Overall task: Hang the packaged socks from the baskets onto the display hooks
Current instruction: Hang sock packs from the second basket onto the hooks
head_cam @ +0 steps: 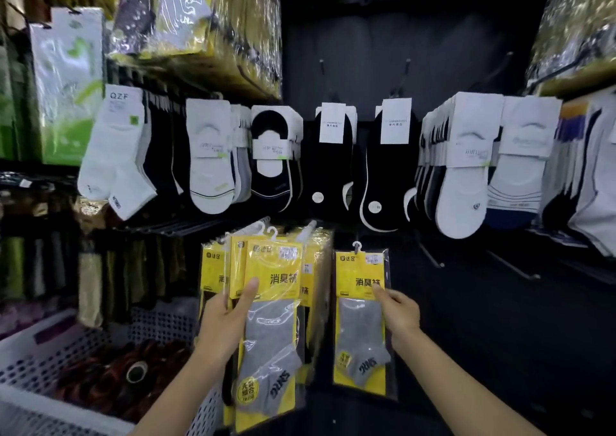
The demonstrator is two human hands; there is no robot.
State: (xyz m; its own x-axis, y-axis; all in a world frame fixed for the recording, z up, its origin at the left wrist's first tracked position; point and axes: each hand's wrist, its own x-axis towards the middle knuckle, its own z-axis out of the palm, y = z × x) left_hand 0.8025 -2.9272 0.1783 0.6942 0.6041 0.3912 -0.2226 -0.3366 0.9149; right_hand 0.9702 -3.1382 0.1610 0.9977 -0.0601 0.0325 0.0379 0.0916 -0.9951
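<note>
Facing a dark display wall (366,52) crowded with rows of white and black low-cut socks (208,155) on card sleeves. Down at lower left, standing beside a white perforated basket (40,352) holding dark, reddish goods, too blurred to name. Gripping a fanned bundle of sock packs (276,269) in the left hand (223,322), low in front of the wall: clear sleeves, yellow cards with black characters, grey ankle socks below, white plastic hangers on top. Thumb pressed flat on the front card, other fingers hidden behind. Pinching a single matching pack (360,329) with the right hand (398,312), just right of the bundle and apart from it, upright; fingers curled together at the pack's right edge. Cannot tell whether its small hanger (356,246) sits on a hook.
</note>
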